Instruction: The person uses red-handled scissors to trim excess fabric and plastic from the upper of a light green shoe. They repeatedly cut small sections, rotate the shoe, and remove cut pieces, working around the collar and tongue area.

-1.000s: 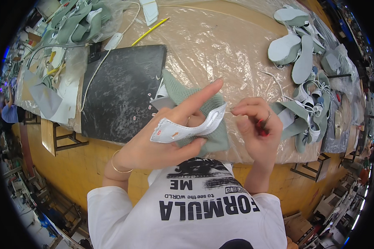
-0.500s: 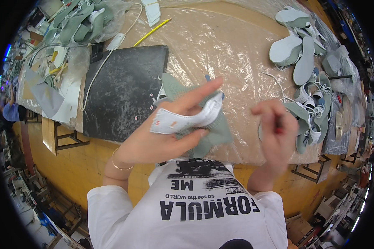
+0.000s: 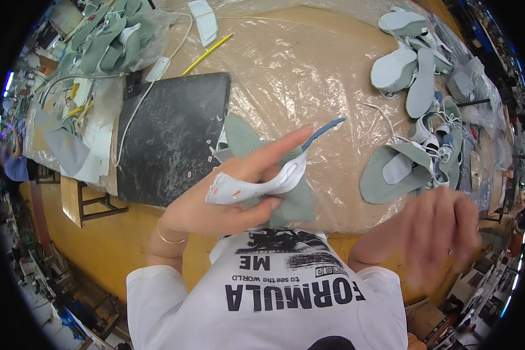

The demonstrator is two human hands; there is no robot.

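My left hand (image 3: 207, 207) is closed around a grey-green fabric shoe upper (image 3: 294, 207), its index finger stretched along the top. A white, curved trim piece (image 3: 245, 189) of the upper passes between the fingers and thumb. From its far end a narrow blue strip (image 3: 326, 128) sticks out to the upper right. Off to the right, past the table's near edge, my right hand (image 3: 443, 227) hangs with its fingers pointing down. Motion smears those fingers, so their grip does not show. Beyond it lies another grey-green upper (image 3: 376, 181) with a pale patch inside.
A dark scuffed board (image 3: 172, 128) lies left of the held upper. Behind it are a white cord, a yellow pencil (image 3: 207, 54) and white cut pieces (image 3: 203, 23). Grey-green uppers (image 3: 108, 49) are heaped at the back left; more shoe parts (image 3: 394, 70) lie along the right.
My right hand has swung right and toward me, uncovering the upper on the right. The blue strip now stands out farther from the held upper. My left hand keeps its grip.
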